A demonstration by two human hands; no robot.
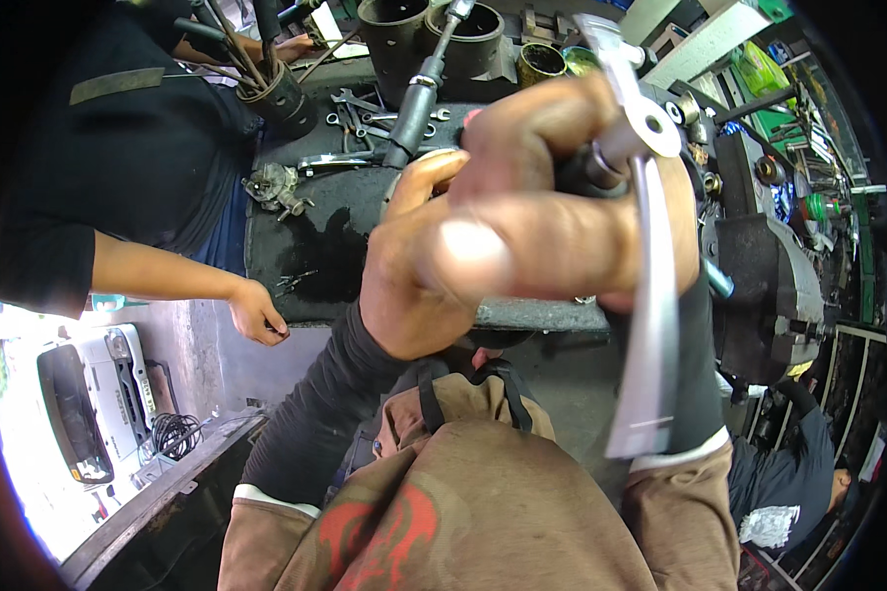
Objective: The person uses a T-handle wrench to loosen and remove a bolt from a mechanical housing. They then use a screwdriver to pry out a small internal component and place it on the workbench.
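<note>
My right hand, raised close to the camera and blurred, is closed around a shiny metal lever-like part. This part has a round hub with a hole and a long curved arm. Its exact kind I cannot make out. Behind and left of it, my left hand has its fingers curled at the lower end of a dark-sleeved metal rod tool, which points up and away. Where the hands overlap, the right hand hides part of the left. Below them is the dark workbench, with a wet stain.
Wrenches and a small metal carburetor-like part lie on the bench. Dark pots and a tool can stand behind. A co-worker's arm hangs at the left. Another person is at the lower right, near a dark metal housing.
</note>
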